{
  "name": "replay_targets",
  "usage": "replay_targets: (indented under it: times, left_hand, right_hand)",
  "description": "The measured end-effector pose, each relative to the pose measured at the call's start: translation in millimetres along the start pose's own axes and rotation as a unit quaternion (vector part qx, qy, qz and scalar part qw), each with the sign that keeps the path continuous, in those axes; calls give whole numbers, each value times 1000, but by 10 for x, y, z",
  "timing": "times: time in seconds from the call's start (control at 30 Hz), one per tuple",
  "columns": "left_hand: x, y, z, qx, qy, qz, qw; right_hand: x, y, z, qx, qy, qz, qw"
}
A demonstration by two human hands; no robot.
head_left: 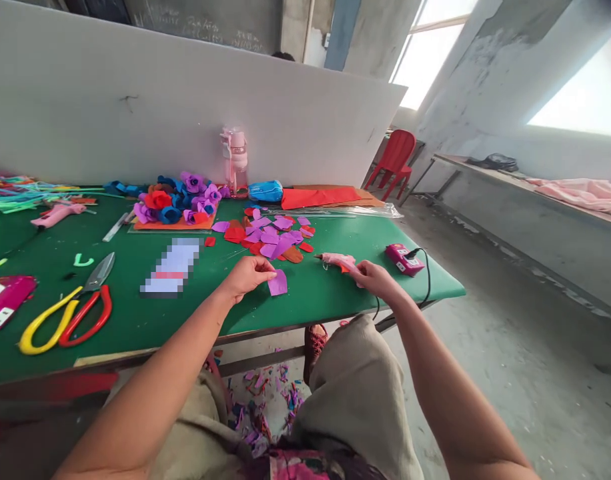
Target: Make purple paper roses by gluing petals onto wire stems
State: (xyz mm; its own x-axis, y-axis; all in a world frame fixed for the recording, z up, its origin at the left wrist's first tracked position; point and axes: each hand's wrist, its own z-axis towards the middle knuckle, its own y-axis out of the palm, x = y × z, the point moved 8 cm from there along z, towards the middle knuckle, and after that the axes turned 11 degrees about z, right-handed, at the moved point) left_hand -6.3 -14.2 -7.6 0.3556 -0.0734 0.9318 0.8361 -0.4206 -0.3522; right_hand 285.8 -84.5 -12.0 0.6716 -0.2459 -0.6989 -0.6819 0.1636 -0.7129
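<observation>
My left hand (248, 275) pinches a purple paper petal (277, 283) just above the green table (135, 313) near its front edge. My right hand (375, 277) is wrapped round the grip of a pink glue gun (335, 260), whose nozzle points left toward the petal. A pile of purple and red cut petals (275, 235) lies just beyond both hands. Finished paper roses (178, 199) in purple, blue and red sit on an orange sheet further back.
Two pairs of scissors (68, 313), yellow- and red-handled, lie at the left. A pink bottle (237, 160), blue packet (265, 191) and red sheet (318, 197) stand by the white board. A pink power adapter (404, 259) with a black cord sits at right. Scraps litter the floor.
</observation>
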Motion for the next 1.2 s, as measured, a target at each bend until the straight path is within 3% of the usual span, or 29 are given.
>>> replay_targets:
  times: [0.1,0.17,0.23,0.3,0.43,0.57,0.7,0.8,1.2]
  left_hand:
    - [-41,4,15,-11,0,30,999]
    - [-69,5,29,-13,1,44,999]
    - [-97,7,43,-8,6,55,998]
    - [-125,11,57,2,12,67,998]
    - [-184,10,79,22,9,77,997]
    - [-206,0,88,29,7,96,995]
    - [-157,-13,75,38,33,156,986]
    - [-129,-15,62,40,41,186,981]
    - [-115,-16,35,41,35,218,975]
  right_hand:
    - [-100,51,-122,-61,-5,208,976]
    - [-236,-2,-235,-49,-31,319,946]
    - [-366,-109,-351,3,-60,377,924]
    - [-482,-134,-456,11,-71,417,906]
    - [-653,59,-598,-96,-39,462,881]
    - [-741,247,-671,-140,-19,363,921]
    - [-905,431,-709,-171,-47,225,958]
    - [-1010,532,-707,-189,-70,167,965]
    - [-1295,565,-745,-147,-194,-5,970]
